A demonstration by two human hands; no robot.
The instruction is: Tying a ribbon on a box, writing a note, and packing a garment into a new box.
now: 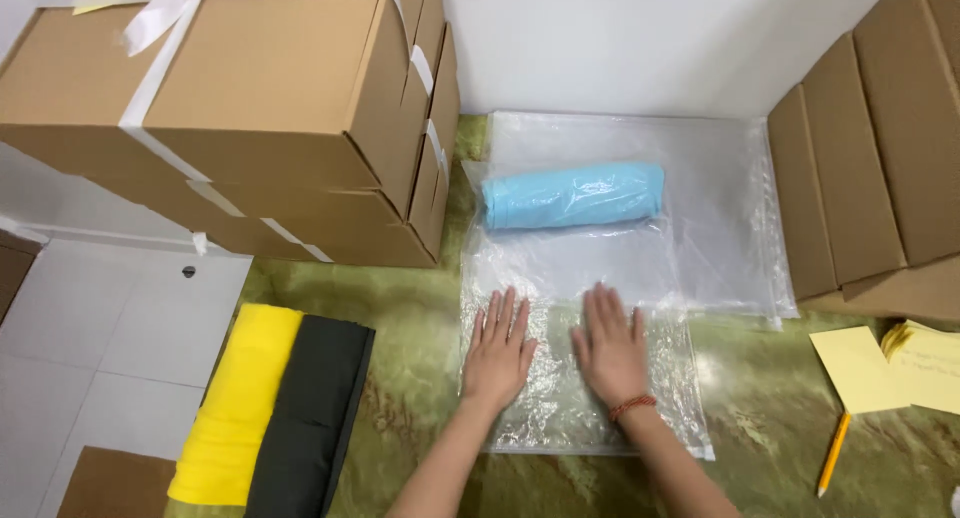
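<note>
**Inspector:** Both hands are laid flat, fingers spread, on the near part of a clear plastic bag (585,388). The left hand (497,350) and the right hand (610,350) are set side by side, palms down. Neither grip is closed; nothing is held, the film is only pressed upon.

**Clerk:** And the contents?

**Inspector:** One rolled light-blue cloth (573,195) is seen inside the bag, at its far end, well apart from the hands. The bag is laid on a green marbled surface (400,308), over a stack of further clear bags (740,228).

**Clerk:** Risks noted?

**Inspector:** Three are judged likely. The film may be dragged on the smooth surface if pressure is uneven. Air may be trapped if the film is creased under the palms. The roll may be loosened or shifted sideways if the bag is pulled.

**Clerk:** The count?

**Inspector:** Two folded cloths are recorded at the left edge, one yellow cloth (235,408) and one black cloth (312,418), touching each other. Ribboned cardboard boxes (230,108) are stacked at the far left; at least three are made out. Flat cardboard pieces (860,178) lean at the right, about four. Yellow paper sheets (880,368) and one pencil (833,453) lie near the right.
</note>
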